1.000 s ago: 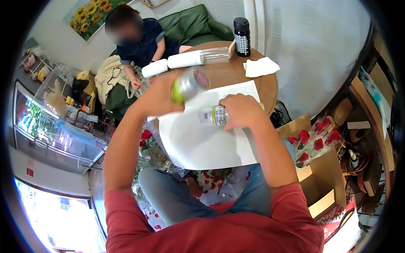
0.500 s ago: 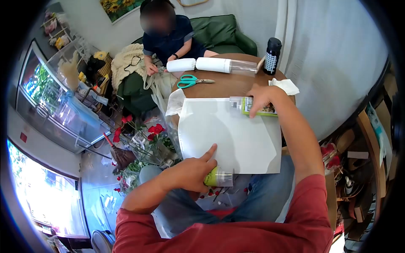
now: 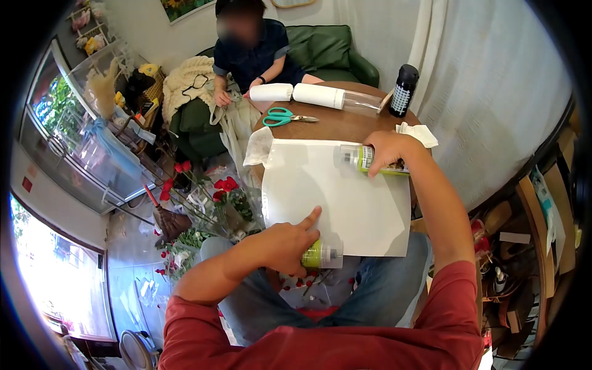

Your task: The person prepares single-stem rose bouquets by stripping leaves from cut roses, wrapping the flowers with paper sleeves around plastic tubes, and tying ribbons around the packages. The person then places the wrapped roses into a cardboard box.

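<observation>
A large white sheet [image 3: 333, 197] lies over the near part of the round table. My left hand [image 3: 291, 243] is wrapped round a green bottle with a clear cap [image 3: 322, 254] at the sheet's near edge, its index finger stretched over the paper. At the sheet's far right corner my right hand [image 3: 387, 151] grips a second green bottle [image 3: 394, 166], which lies on its side with its clear cap pointing left. A crumpled white tissue [image 3: 419, 133] is just beyond my right hand.
Teal scissors [image 3: 280, 116], a white roll [image 3: 317, 95] and a black bottle [image 3: 404, 91] are on the wooden table [image 3: 345, 126]. Beyond it a person [image 3: 246, 55] sits on a green sofa [image 3: 320, 46]. Red roses [image 3: 226, 185] stand left of the table.
The camera view has shifted slightly. Both hands keep hold of their bottles, in nearly the same places on the sheet.
</observation>
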Action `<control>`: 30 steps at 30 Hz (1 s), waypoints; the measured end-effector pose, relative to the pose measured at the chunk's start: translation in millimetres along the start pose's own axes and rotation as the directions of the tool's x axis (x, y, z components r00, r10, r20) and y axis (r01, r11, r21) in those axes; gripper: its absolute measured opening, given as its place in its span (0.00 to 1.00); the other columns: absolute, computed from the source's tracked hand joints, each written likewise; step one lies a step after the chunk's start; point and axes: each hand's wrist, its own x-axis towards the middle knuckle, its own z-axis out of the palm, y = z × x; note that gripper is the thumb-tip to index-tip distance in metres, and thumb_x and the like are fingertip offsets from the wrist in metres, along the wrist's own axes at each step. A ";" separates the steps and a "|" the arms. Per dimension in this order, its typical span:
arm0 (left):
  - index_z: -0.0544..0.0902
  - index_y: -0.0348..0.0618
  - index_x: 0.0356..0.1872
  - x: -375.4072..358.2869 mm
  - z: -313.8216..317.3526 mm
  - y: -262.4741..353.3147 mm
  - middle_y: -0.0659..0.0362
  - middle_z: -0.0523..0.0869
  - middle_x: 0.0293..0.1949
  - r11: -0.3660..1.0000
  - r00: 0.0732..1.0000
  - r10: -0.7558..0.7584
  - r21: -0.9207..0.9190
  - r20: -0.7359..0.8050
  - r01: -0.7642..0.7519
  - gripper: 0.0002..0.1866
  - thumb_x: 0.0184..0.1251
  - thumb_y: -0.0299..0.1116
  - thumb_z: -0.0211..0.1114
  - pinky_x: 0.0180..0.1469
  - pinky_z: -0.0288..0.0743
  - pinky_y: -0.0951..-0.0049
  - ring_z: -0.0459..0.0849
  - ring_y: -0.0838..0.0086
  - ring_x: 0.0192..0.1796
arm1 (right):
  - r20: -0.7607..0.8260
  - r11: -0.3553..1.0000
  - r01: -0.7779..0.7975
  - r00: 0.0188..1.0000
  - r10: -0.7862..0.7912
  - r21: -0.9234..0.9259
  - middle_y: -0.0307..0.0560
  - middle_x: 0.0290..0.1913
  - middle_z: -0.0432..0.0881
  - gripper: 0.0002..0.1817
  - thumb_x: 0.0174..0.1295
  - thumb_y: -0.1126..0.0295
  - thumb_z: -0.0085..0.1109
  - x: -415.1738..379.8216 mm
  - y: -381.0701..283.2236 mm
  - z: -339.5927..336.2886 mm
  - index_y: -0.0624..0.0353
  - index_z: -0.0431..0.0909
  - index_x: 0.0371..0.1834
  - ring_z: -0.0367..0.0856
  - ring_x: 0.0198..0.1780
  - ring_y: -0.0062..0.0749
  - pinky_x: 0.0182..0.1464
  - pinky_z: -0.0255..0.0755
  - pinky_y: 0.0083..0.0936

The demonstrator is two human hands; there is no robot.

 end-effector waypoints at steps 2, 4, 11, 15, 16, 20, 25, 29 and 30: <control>0.77 0.35 0.59 0.8 -8.2 1.4 0.28 0.52 0.81 0.999 0.999 -0.040 0.019 0.015 0.039 0.40 0.43 0.44 0.81 0.53 0.85 0.49 0.89 0.36 0.45 | 0.050 0.995 -0.087 0.995 0.084 0.053 0.56 0.57 0.84 0.44 0.34 0.48 0.84 -5.5 -7.9 -8.2 0.61 0.86 0.57 0.83 0.59 0.50 0.66 0.73 0.43; 0.77 0.35 0.60 2.1 -16.1 0.9 0.29 0.53 0.81 0.998 0.999 -0.045 0.044 0.011 0.045 0.40 0.43 0.44 0.81 0.54 0.85 0.50 0.89 0.36 0.46 | -0.047 0.997 -0.077 0.996 0.077 -0.010 0.56 0.58 0.84 0.42 0.34 0.50 0.83 -2.0 -3.5 -8.5 0.62 0.86 0.56 0.83 0.59 0.51 0.69 0.69 0.47; 0.79 0.33 0.59 18.4 -23.0 -12.0 0.30 0.58 0.80 0.996 1.000 -0.024 0.091 0.008 0.023 0.42 0.42 0.46 0.82 0.57 0.83 0.52 0.88 0.37 0.51 | -0.385 0.979 -0.039 0.922 -0.042 -0.201 0.56 0.51 0.88 0.34 0.38 0.60 0.81 5.0 11.6 4.7 0.63 0.85 0.51 0.84 0.59 0.52 0.70 0.66 0.52; 0.80 0.32 0.58 28.9 -30.9 -20.9 0.30 0.59 0.80 0.996 1.000 -0.015 0.087 0.018 0.013 0.41 0.42 0.46 0.82 0.60 0.82 0.53 0.87 0.39 0.55 | -0.184 0.997 -0.058 0.982 0.049 -0.045 0.59 0.49 0.87 0.29 0.41 0.64 0.79 -30.5 -22.1 -1.2 0.63 0.84 0.49 0.86 0.54 0.54 0.61 0.78 0.44; 0.81 0.32 0.58 35.7 -32.4 -24.8 0.31 0.59 0.80 0.995 1.000 -0.002 0.100 0.011 0.001 0.41 0.42 0.46 0.82 0.61 0.82 0.53 0.87 0.40 0.55 | -0.181 0.990 -0.113 0.979 0.096 -0.087 0.59 0.49 0.87 0.27 0.42 0.65 0.78 -45.6 -32.6 5.2 0.63 0.84 0.48 0.87 0.53 0.54 0.57 0.80 0.42; 0.81 0.30 0.58 49.3 -53.1 -26.4 0.32 0.63 0.79 0.995 1.000 0.001 0.100 0.025 -0.004 0.40 0.42 0.45 0.81 0.65 0.79 0.56 0.85 0.42 0.61 | -0.151 0.969 -0.174 0.977 0.148 -0.176 0.58 0.51 0.87 0.26 0.46 0.65 0.76 -65.6 -53.8 25.2 0.61 0.83 0.51 0.86 0.55 0.54 0.60 0.79 0.43; 0.79 0.32 0.61 55.5 -73.8 -37.4 0.34 0.78 0.69 0.999 1.000 0.010 0.049 0.012 -0.011 0.41 0.43 0.42 0.80 0.67 0.78 0.58 0.83 0.43 0.63 | -0.267 0.989 -0.092 0.962 0.059 -0.113 0.57 0.57 0.84 0.43 0.50 0.63 0.77 -73.0 -50.7 60.8 0.55 0.73 0.74 0.83 0.60 0.53 0.63 0.76 0.43; 0.79 0.33 0.57 49.4 -80.7 -51.2 0.42 0.85 0.55 0.989 0.987 -0.032 0.138 -0.159 0.055 0.36 0.44 0.39 0.80 0.63 0.79 0.56 0.84 0.47 0.59 | -0.365 0.999 0.007 0.931 -0.023 -0.045 0.58 0.63 0.79 0.61 0.44 0.54 0.84 -88.0 -56.2 68.2 0.43 0.60 0.85 0.78 0.64 0.58 0.65 0.72 0.48; 0.78 0.34 0.57 49.4 -78.3 -57.3 0.44 0.85 0.53 0.985 0.981 -0.037 0.158 -0.189 0.067 0.35 0.45 0.38 0.79 0.61 0.80 0.55 0.84 0.47 0.58 | -0.367 0.999 0.009 0.930 -0.025 -0.044 0.58 0.63 0.79 0.61 0.44 0.54 0.84 -92.9 -59.4 70.2 0.43 0.60 0.85 0.78 0.64 0.58 0.65 0.72 0.48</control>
